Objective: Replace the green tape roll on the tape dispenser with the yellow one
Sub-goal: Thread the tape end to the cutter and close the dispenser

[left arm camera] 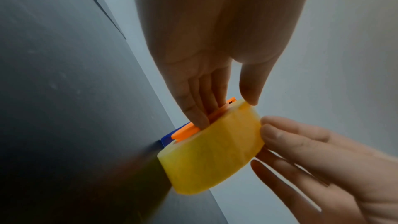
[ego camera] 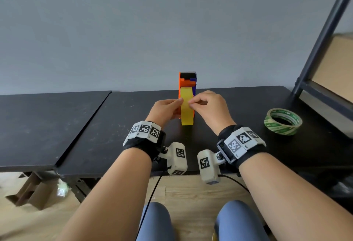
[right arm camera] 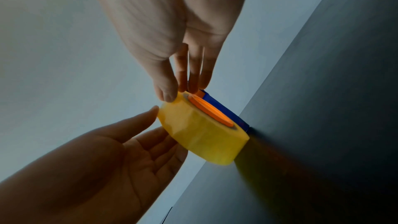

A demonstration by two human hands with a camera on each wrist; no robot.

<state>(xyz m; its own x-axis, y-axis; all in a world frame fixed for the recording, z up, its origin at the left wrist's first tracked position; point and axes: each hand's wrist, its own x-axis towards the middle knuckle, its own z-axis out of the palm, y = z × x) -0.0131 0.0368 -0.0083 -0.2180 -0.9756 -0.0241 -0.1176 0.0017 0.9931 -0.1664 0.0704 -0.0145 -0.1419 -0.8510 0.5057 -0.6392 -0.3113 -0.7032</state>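
On the black table (ego camera: 118,130) below a grey wall (ego camera: 133,21), both hands, left hand (ego camera: 165,110) and right hand (ego camera: 209,107), pinch the yellow tape (ego camera: 187,113) in the dispenser (ego camera: 188,81); green tape (ego camera: 283,121) lies at 3 o'clock.

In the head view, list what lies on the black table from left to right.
Left hand → yellow tape roll on the tape dispenser → right hand → green tape roll, lying flat on the table apart from the rest.
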